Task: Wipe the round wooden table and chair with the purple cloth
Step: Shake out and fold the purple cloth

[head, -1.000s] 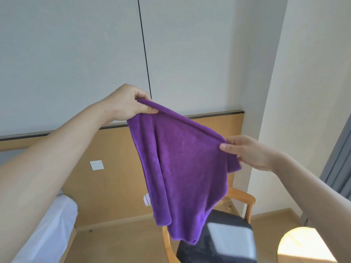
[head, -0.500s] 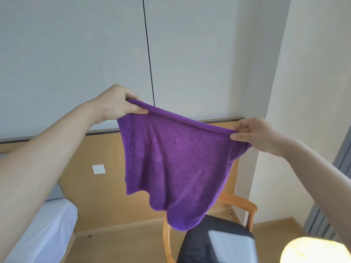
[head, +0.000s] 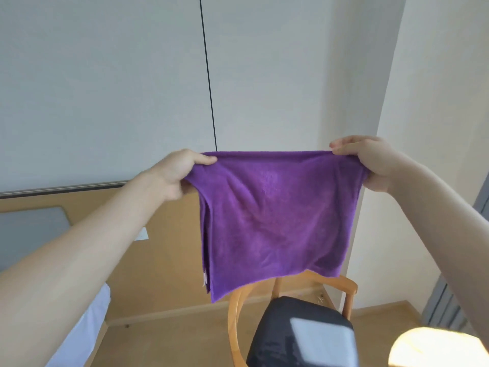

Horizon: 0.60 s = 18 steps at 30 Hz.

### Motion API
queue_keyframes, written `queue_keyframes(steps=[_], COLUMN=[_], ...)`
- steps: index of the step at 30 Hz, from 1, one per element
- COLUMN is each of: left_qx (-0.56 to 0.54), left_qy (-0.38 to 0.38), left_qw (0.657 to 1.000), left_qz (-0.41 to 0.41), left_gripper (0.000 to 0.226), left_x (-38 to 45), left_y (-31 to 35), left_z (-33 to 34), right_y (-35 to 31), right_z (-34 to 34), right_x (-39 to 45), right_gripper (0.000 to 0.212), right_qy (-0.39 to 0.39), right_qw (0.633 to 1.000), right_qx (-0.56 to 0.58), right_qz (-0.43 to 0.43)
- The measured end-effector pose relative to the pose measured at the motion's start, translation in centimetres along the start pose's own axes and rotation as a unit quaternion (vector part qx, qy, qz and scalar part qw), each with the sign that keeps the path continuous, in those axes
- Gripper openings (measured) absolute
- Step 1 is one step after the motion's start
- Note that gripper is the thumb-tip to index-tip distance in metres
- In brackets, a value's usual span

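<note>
The purple cloth hangs spread out in the air in front of me, folded double along its left side. My left hand pinches its top left corner. My right hand grips its top right corner at about the same height. Below the cloth stands the wooden chair with a dark seat cushion. At the bottom right corner a sunlit edge of the round wooden table shows.
A white bed lies at the lower left against a wooden wall panel. A grey curtain hangs at the right edge. The wooden floor shows between bed and chair.
Both hands have pulled apart and levelled out, the right hand rising, so the cloth now hangs stretched flat between them instead of slanting and sagging.
</note>
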<state>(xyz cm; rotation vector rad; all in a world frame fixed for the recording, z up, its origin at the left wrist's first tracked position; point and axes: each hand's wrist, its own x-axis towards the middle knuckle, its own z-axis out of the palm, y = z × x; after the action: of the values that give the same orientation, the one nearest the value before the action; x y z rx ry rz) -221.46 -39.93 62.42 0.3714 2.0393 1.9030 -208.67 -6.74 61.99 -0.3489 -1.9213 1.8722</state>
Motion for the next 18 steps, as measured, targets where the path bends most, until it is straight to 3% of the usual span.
queue_keyframes(steps=[4, 8, 11, 14, 18], left_qx=[-0.080, -0.039, 0.022, 0.086, 0.160], left_qy=[-0.026, -0.055, -0.157, -0.266, -0.264], left_qw=[0.995, 0.997, 0.987, 0.955, 0.931], left_qz=[-0.048, -0.023, 0.035, 0.102, 0.195], left_gripper=[0.009, 0.018, 0.037, 0.059, 0.041], left_x=[-0.6, -1.7, -2.6, -3.5, -3.5], left_y=[-1.7, -1.7, -0.9, -0.1, 0.2], left_z=[3.3, 5.4, 5.8, 5.6, 5.4], right_y=[-0.7, -2.2, -2.9, -3.3, -2.9], right_z=[2.0, 4.4, 5.7, 6.8, 6.9], right_x=[-1.5, -4.3, -5.9, -6.6, -7.0], right_gripper=[0.013, 0.024, 0.040, 0.046, 0.062], right_qy=[-0.085, -0.217, -0.312, -0.325, -0.330], right_qw=[0.994, 0.972, 0.949, 0.941, 0.942], right_qx=[0.054, 0.066, -0.008, -0.088, -0.036], right_qz=[0.036, 0.065, 0.048, -0.015, -0.047])
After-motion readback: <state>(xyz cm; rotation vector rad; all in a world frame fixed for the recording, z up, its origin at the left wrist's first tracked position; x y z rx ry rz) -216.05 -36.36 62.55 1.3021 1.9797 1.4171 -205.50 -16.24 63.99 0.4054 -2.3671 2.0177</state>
